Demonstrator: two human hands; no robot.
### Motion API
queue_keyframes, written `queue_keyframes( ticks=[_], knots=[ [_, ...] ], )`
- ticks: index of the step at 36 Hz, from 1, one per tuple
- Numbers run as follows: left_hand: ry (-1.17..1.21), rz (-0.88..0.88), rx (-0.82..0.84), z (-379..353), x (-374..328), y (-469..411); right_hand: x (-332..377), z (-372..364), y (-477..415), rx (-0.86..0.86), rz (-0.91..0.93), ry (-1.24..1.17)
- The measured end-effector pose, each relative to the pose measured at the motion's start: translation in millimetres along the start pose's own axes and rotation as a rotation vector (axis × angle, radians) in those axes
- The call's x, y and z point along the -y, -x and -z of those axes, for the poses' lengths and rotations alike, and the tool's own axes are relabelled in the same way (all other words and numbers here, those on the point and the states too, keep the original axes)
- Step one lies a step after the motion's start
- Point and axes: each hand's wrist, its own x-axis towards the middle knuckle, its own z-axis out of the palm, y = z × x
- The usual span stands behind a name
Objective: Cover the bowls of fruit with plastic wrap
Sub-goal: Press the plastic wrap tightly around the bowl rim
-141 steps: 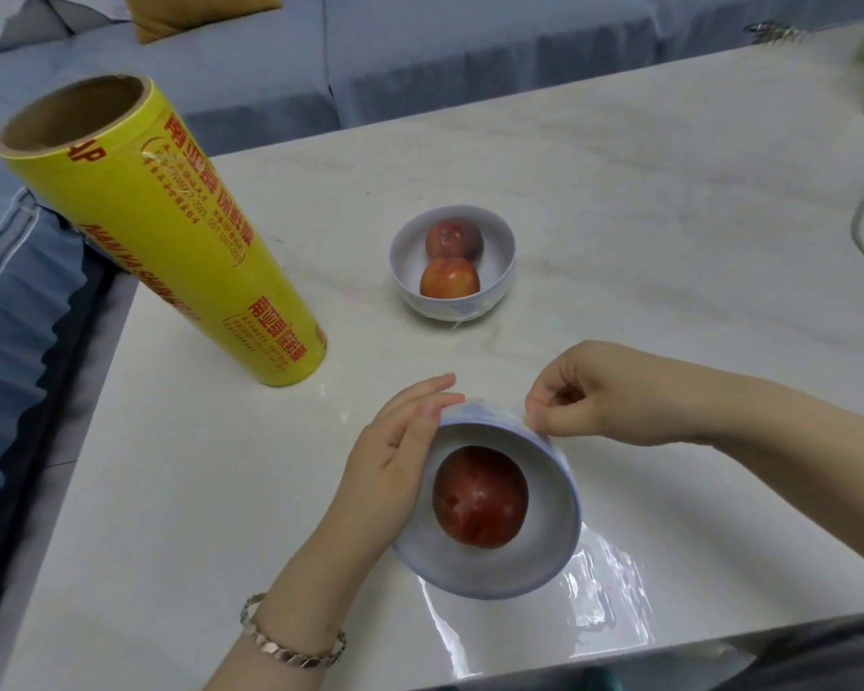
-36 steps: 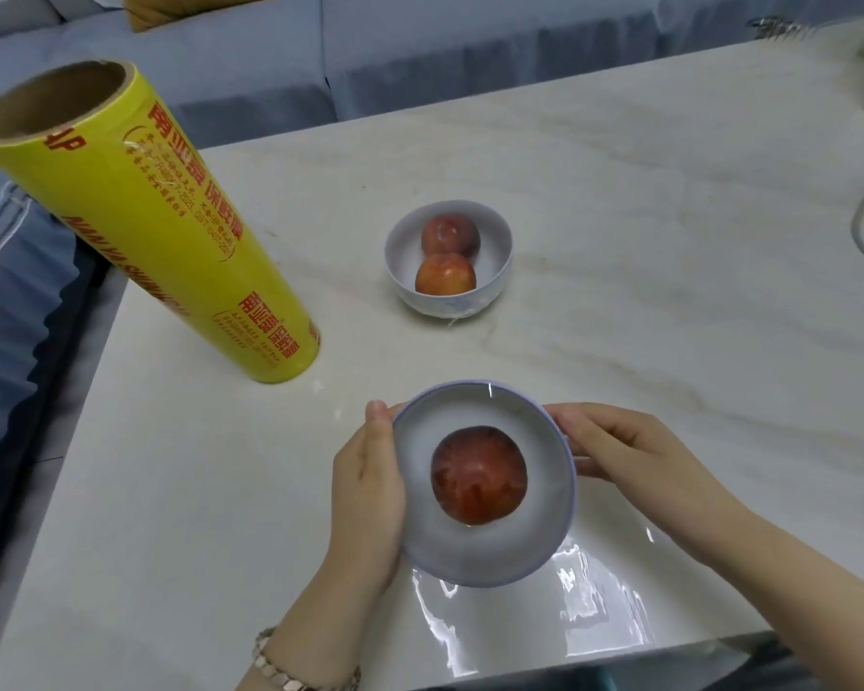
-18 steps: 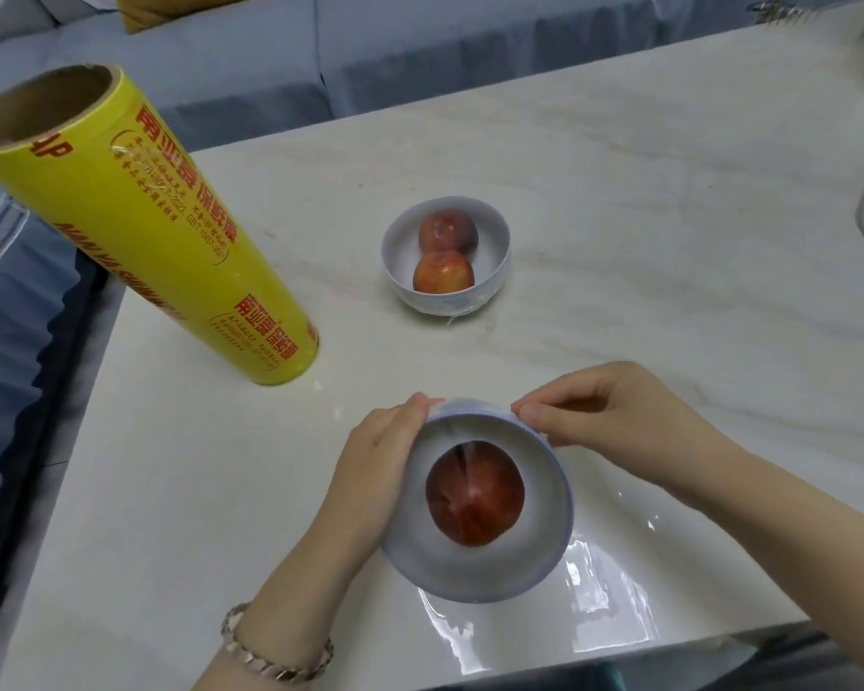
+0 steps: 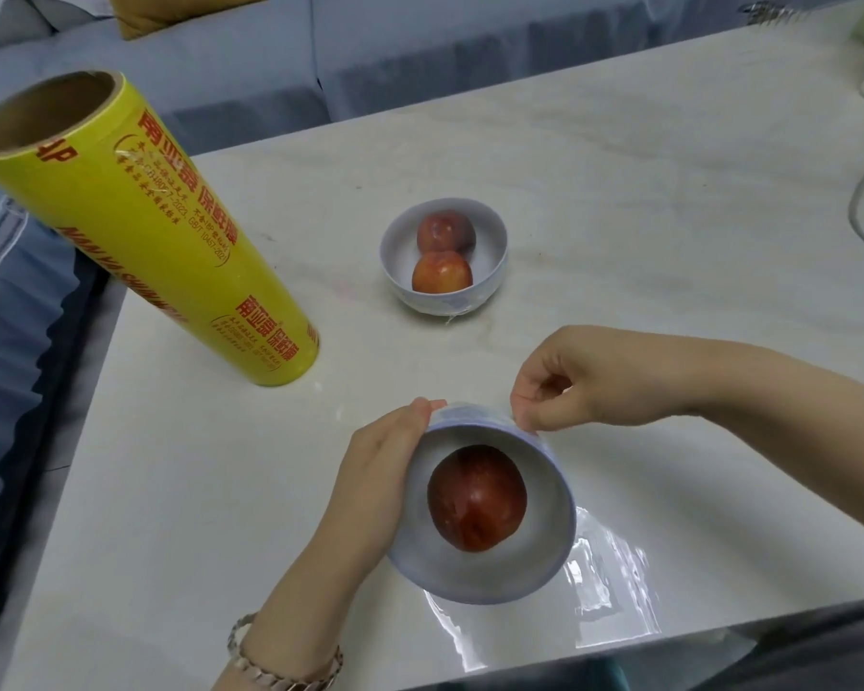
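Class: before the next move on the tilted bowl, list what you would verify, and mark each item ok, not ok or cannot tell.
1. The left hand holds the near bowl by its side: ok.
2. The right hand pinches the plastic wrap at the far rim: ok.
3. The fruit sits inside the tilted bowl: ok.
4. Wrap sealed across the mouth: cannot tell, the film is clear.
5. Loose wrap tucked under: not ok, it lies spread on the table.
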Motion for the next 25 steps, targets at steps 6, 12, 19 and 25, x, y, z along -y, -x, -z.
queue_keyframes(
  ticks=[6, 12, 19, 25],
  knots=[
    [-0.035, -0.068, 0.045, -0.2, -0.9, 0.9, -2.7, -7.4, 2.2, -0.025, 0.081, 0.034],
    [-0.113, -0.144, 0.007, 0.3, -1.5, 2.8, -6.8, -12.2, 5.8, -0.133, 0.099, -0.040],
    [-0.113, -0.160, 0.049, -1.1, -1.0, 2.7, -9.2, -13.0, 4.2, -0.071, 0.028, -0.208],
    [-0.137, -0.178, 0.096, -3.9, -1.5, -1.4, -6.2, -4.7, 1.7, 0.049, -0.175, -0.347]
  ],
)
